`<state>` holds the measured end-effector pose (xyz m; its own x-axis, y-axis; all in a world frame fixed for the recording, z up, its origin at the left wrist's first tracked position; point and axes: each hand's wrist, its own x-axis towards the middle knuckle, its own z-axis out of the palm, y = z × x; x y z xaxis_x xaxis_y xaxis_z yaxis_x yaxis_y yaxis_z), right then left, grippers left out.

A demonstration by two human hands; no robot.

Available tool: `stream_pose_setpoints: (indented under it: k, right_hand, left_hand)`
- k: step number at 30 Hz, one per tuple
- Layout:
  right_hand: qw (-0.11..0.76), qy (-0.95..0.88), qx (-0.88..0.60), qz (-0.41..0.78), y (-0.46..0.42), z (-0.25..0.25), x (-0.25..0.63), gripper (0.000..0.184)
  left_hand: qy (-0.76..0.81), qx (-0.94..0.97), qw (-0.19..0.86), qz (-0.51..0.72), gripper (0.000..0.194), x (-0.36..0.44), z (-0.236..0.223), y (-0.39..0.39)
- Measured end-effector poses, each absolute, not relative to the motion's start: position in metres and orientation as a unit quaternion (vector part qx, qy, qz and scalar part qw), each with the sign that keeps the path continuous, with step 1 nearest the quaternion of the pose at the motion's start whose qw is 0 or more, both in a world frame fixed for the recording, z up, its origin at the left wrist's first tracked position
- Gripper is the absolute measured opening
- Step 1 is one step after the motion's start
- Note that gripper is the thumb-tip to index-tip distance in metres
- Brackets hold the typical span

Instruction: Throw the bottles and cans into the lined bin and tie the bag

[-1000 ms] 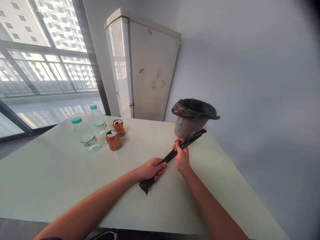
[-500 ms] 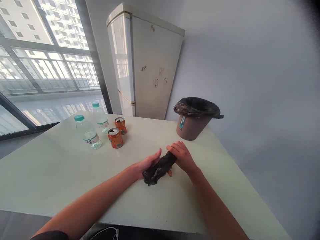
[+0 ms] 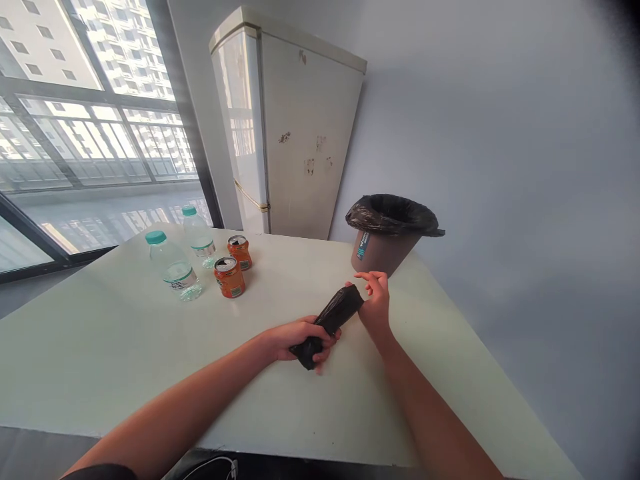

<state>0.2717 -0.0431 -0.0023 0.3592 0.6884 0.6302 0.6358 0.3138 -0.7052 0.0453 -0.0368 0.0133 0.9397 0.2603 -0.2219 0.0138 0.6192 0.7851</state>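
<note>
Above the white table, my left hand [image 3: 303,339] is wrapped round a rolled black plastic garbage bag [image 3: 341,308]. The bag slants up to the right, and its crumpled lower end sticks out below my fingers. My right hand [image 3: 376,300] is at the upper end of the roll, its index finger stretched out and the others partly bent. It seems to touch the roll's end without gripping it. Just behind that hand stands a brown trash bin [image 3: 384,250], lined with a black bag [image 3: 395,217] folded over its rim.
Two clear plastic bottles with teal caps, a nearer one [image 3: 175,270] and a farther one [image 3: 199,237], stand left on the table [image 3: 270,400]. Beside them are two opened orange cans [image 3: 230,279]. A refrigerator [image 3: 305,133] rises behind; a wall borders the right.
My left hand has closed round the bag, which lay across its open palm before. My right hand has let go of the upper end and lifted its fingers away. The bag looks narrower.
</note>
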Motion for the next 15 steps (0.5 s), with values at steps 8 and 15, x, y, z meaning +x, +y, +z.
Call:
stream_pose_setpoints:
  k: [8, 15]
  right_hand:
    - [0.575, -0.575, -0.573, 0.103, -0.042, -0.001, 0.271, 0.016]
    - [0.625, -0.503, -0.459, 0.382, -0.04, 0.004, 0.279, 0.068]
  left_hand:
    - [0.182, 0.495, 0.847, -0.068, 0.03, 0.031, 0.017, -0.026]
    - [0.212, 0.411, 0.868, 0.182, 0.028, 0.038, 0.014, -0.02]
